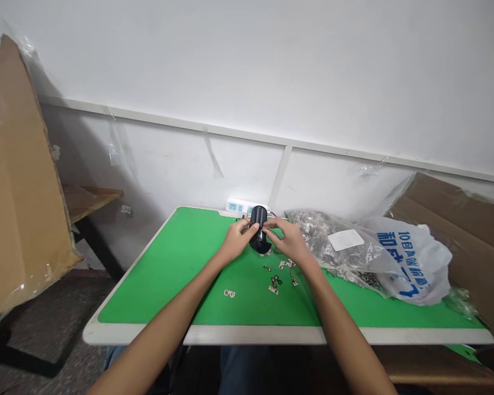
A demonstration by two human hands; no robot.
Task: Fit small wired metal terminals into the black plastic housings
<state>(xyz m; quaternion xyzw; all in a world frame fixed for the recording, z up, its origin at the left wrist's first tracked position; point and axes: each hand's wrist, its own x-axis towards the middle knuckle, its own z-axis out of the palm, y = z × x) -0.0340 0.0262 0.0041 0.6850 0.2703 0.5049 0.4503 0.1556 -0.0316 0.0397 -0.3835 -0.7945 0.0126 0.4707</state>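
A black cylindrical object (258, 226) stands upright above the green mat (177, 274), with a wider, rounded black base. My left hand (237, 242) grips it from the left side. My right hand (286, 240) pinches at its right side, where thin dark and red wires (278, 237) run out. The fingers hide part of the cylinder, and what the right fingertips hold is hard to tell. Several small metal terminals (274, 282) lie on the mat just below my hands, and another (229, 293) lies apart towards the front.
A clear bag of metal parts (321, 238) and a white-and-blue plastic bag (411, 260) lie at the table's right. A power strip (236, 207) sits behind the table. Cardboard sheets (20, 181) stand at the left, and more (461, 236) at the right.
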